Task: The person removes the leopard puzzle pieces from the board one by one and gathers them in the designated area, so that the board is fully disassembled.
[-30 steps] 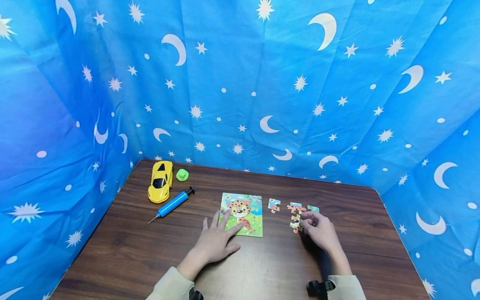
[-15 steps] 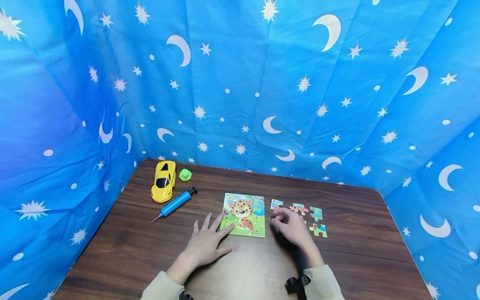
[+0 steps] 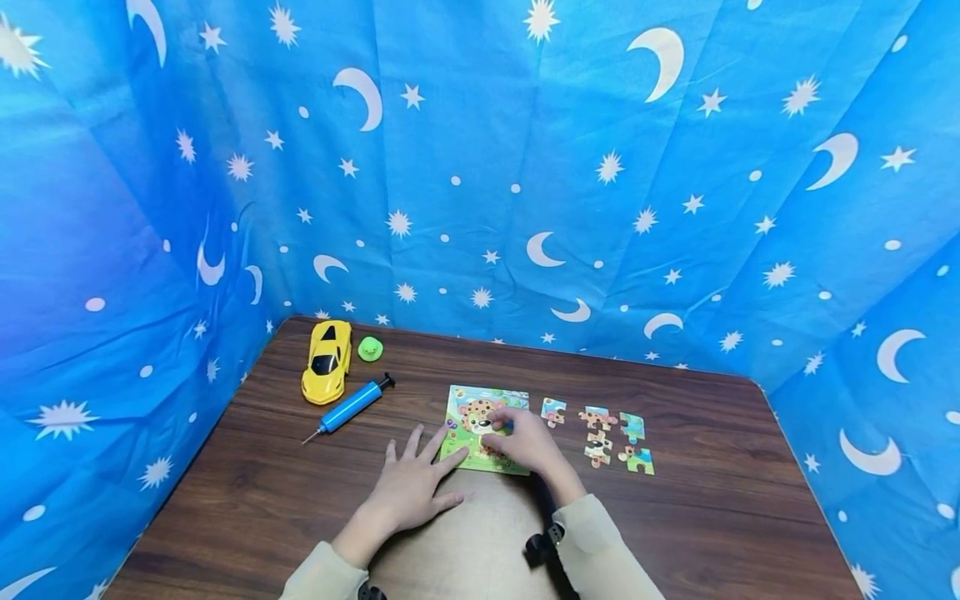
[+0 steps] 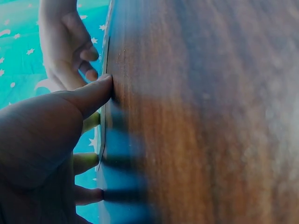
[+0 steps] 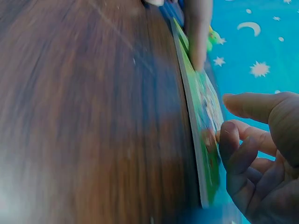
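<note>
A puzzle board (image 3: 465, 400) with a spotted leopard cub picture lies flat in the middle of the table. My left hand (image 3: 411, 487) has its fingers spread, and its fingertips rest on the board's left edge and the wood beside it. The right hand (image 3: 525, 442) hovers over the board's right half and hides part of the cub. In the right wrist view, the right thumb and index finger stand apart above the board (image 5: 198, 135), with nothing seen between them. Right of the board lie several loose jigsaw pieces, including a corner piece (image 3: 553, 410) and a face piece (image 3: 597, 448).
At the back left stand a yellow toy car (image 3: 327, 362) and a small green duck (image 3: 370, 348). A blue syringe-like pump (image 3: 350, 408) with a thin needle lies in front of them. A blue star-and-moon curtain (image 3: 465, 167) surrounds the dark wooden table (image 3: 712, 517).
The right hand has left the loose pieces and swung left until it is above the board. Pieces it covered are visible now. The left hand keeps its place at the board; the head view shifted slightly.
</note>
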Available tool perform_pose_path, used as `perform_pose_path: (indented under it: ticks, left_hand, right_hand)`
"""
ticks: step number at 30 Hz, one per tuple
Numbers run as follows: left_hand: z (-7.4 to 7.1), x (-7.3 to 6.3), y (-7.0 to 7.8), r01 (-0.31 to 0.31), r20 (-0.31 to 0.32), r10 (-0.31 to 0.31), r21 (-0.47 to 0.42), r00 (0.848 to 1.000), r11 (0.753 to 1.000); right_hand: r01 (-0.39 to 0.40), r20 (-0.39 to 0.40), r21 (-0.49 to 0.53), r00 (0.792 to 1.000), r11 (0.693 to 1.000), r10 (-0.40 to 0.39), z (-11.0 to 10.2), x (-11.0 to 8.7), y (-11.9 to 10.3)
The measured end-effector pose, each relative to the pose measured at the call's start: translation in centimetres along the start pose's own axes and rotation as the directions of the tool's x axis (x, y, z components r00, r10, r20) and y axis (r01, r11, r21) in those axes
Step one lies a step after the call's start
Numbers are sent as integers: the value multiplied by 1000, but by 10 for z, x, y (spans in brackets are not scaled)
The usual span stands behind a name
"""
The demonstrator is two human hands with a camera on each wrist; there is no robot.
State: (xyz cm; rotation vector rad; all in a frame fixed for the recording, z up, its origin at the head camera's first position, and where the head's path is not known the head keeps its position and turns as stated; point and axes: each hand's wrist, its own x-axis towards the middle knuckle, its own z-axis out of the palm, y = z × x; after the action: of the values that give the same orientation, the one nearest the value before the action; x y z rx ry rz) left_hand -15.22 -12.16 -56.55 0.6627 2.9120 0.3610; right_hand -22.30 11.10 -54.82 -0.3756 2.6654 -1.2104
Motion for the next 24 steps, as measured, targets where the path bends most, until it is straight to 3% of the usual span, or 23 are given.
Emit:
perform_pose_path:
  ticks: [9, 24]
  left_hand:
    - [0, 1, 0, -3, -9, 3, 25, 1000, 1000]
    - [1, 1, -1, 6, -8, -6, 16, 1000, 1000]
  right_hand:
    - [5, 9, -61, 1000, 998, -5, 17, 11, -7]
    - [-2, -7, -105, 1000, 994, 1, 21, 15, -11]
